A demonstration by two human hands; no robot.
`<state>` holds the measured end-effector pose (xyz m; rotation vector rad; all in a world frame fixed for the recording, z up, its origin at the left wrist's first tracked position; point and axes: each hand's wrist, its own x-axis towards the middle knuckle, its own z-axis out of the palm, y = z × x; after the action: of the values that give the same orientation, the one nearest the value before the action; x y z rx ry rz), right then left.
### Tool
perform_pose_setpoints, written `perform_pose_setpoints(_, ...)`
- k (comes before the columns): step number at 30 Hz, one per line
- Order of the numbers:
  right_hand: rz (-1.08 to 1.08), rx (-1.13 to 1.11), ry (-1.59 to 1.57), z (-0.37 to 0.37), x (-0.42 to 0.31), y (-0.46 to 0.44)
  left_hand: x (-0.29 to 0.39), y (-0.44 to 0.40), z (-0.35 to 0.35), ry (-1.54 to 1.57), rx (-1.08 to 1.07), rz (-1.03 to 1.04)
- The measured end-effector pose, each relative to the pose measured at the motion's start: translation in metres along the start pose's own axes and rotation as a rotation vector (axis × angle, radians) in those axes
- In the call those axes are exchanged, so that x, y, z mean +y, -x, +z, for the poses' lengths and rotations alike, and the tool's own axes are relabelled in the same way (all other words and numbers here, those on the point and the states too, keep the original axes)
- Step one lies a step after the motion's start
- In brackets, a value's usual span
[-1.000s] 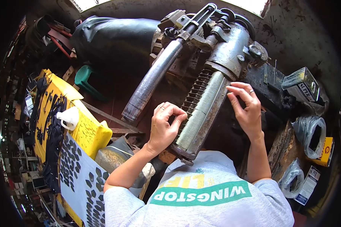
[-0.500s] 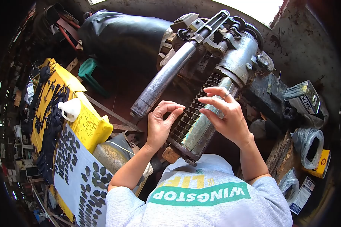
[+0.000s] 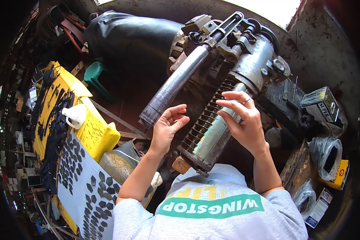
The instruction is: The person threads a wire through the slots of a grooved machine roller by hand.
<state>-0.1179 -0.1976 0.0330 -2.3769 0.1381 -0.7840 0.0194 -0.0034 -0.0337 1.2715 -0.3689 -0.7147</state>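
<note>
A metal machine holds a shiny textured roller (image 3: 217, 130) in a dark frame, with a row of thin metal ribs (image 3: 204, 116) along its left side. My right hand (image 3: 244, 118) hovers over the roller, thumb and fingers apart, a ring on one finger. Whether its fingertips touch the metal I cannot tell. To the left of the ribs, my left hand (image 3: 168, 128) is raised with bent fingers and the thumb apart from them. A small yellowish spot shows on one left fingertip; its kind is unclear. A smooth steel cylinder (image 3: 174, 86) slants beyond my left hand.
On the left, a yellow-covered surface (image 3: 96, 138) carries black strips and a white jug (image 3: 75, 116). Dark cut pieces lie on a pale sheet (image 3: 82, 192). Behind are a green plastic chair (image 3: 94, 74) and a large black-covered bulk (image 3: 132, 40). Boxes (image 3: 322, 105) and plastic bags stand right.
My left hand has drawn back a little to the left, and its pinched thumb and finger have parted. My right hand has shifted slightly right, its fingers still apart.
</note>
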Motion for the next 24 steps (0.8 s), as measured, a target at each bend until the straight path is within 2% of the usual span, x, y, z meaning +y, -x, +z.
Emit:
perform_pose_setpoints(6,-0.028,-0.027,-0.037,0.006,-0.002,0.0,0.017,0.01,0.01,0.241,-0.183,-0.078)
perform_pose_setpoints(10,-0.122,-0.026,-0.06,0.013,-0.009,-0.008,0.032,0.018,0.022,0.278,-0.286,-0.054)
perform_pose_setpoints(17,-0.167,0.003,-0.156,0.022,-0.008,-0.016,0.038,0.025,0.027,0.25,-0.309,-0.053)
perform_pose_setpoints(24,-0.031,0.019,-0.443,0.016,-0.012,-0.014,0.048,0.023,0.029,0.337,-0.406,-0.15)
